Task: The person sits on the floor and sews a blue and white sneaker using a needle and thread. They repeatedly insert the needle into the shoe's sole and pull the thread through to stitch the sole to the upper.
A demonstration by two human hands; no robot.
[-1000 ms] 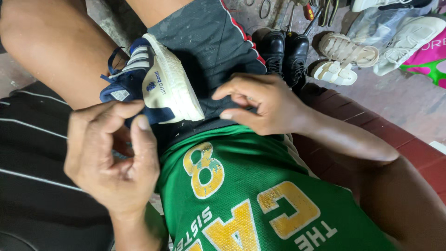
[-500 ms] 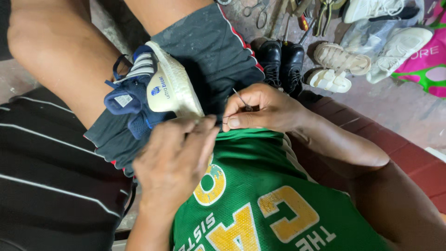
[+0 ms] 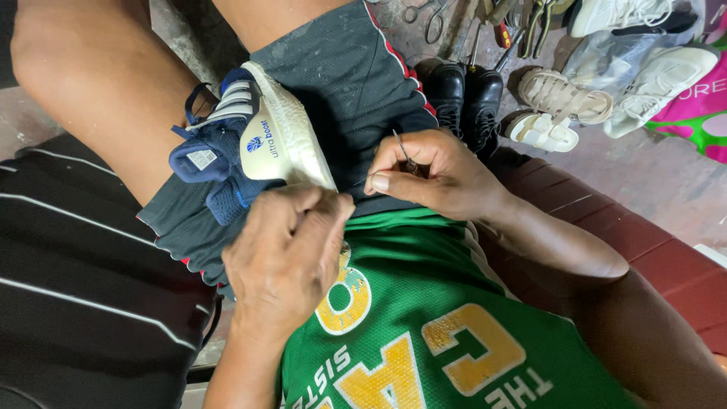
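Navy sneaker (image 3: 250, 148), sole up, braced on lap; left hand (image 3: 284, 254) grip closed at heel, 6 o'clock; right hand (image 3: 435, 174) grip pinched needle (image 3: 403, 151), 3 o'clock.

Left hand (image 3: 284, 254) back-up, fingers curled into a loose fist, thumb and fingertips bunched at the upper right, just below the heel of the sneaker (image 3: 254, 140). Right hand (image 3: 432, 174) to the right of the sneaker, thumb and forefinger pinched shut, other 3 fingers folded. Right forearm runs down-right, elbow bent.
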